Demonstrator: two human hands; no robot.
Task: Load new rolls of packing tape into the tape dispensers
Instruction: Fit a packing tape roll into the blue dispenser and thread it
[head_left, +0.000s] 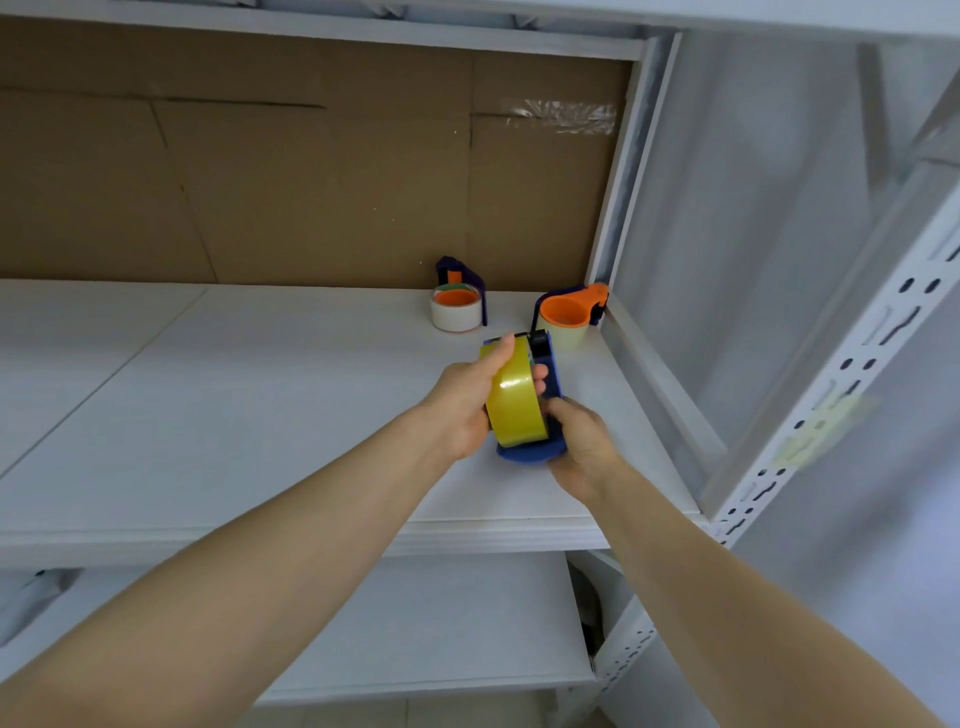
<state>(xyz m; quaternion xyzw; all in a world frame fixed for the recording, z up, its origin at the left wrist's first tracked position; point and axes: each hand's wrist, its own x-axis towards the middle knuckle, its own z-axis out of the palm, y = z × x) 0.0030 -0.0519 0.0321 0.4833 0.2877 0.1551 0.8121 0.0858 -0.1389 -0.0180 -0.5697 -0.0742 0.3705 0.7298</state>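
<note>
Looks mid-seating yellow roll on blue dispenser; gripping roll in curled left hand, dispenser in curled right hand (seating depth unclear). Next, probably: push home, thread end.

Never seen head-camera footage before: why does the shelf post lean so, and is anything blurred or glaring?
Head view: the wide-angle lens makes the post lean outward near the frame edge; lighting soft and even, shadows faint; a pale sheen on the yellow roll; roll and blue dispenser fairly sharp, the right border and the post's label smeared.
</note>
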